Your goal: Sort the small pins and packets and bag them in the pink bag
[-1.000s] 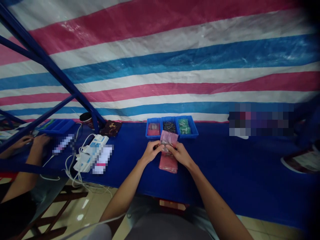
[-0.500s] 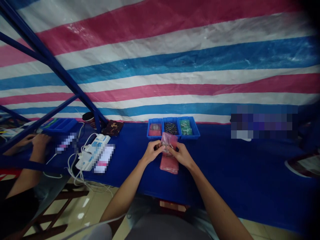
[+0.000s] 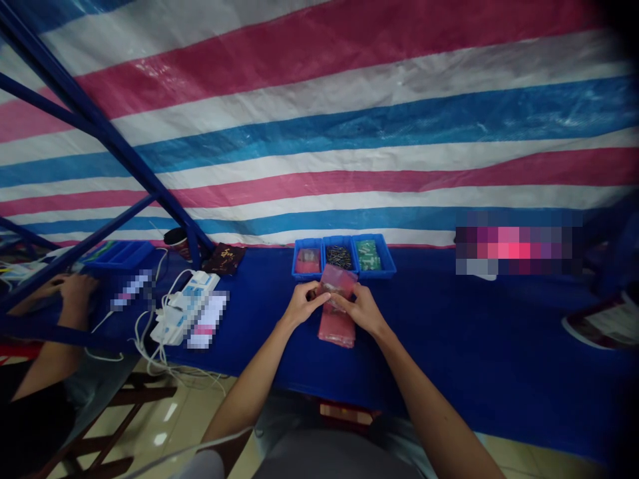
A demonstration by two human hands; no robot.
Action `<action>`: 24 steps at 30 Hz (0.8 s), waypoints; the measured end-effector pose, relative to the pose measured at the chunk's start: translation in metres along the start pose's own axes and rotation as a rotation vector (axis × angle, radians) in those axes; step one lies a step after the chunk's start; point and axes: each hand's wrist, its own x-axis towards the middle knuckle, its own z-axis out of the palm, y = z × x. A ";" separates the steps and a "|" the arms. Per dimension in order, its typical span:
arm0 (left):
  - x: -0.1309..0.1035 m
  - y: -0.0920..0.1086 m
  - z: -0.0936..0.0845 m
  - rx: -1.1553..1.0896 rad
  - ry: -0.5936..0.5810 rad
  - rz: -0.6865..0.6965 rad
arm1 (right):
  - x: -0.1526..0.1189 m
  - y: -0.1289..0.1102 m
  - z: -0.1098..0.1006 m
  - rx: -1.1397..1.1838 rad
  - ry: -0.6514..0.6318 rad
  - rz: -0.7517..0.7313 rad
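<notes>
A clear pinkish plastic bag [image 3: 339, 278] is pinched between my two hands, with small contents I cannot make out. My left hand [image 3: 303, 303] is closed on its left side, thumb laid across the front. On the opposite side my right hand [image 3: 363, 309] grips it, the two thumbs nearly meeting. Below the hands, a stack of pink plastic bags [image 3: 337, 329] lies on the blue table. Just behind stand three joined blue bins: the left bin [image 3: 307, 274] holds pink bags, the middle one dark screws [image 3: 339, 257], the right one green-and-white pieces [image 3: 368, 255].
To the left lie a white power strip [image 3: 187, 306] with cables, a blurred phone [image 3: 208, 320] and a dark packet [image 3: 224, 258]. A co-worker's hands [image 3: 74, 287] are at the far left, by a blue tray [image 3: 120, 254]. A blue metal frame [image 3: 132, 163] slants across.
The bag's top now stands more flattened and upright between my fingers. Both hands stay in nearly the same place; the whole view has shifted slightly.
</notes>
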 end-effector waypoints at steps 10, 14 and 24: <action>0.004 -0.009 -0.002 -0.004 0.095 0.012 | 0.002 -0.001 0.004 -0.031 -0.010 -0.051; 0.003 -0.009 -0.001 -0.012 0.060 -0.002 | 0.001 0.001 0.004 0.018 0.021 -0.047; 0.022 0.002 -0.034 0.173 0.537 0.036 | 0.004 -0.003 -0.009 0.153 0.264 0.040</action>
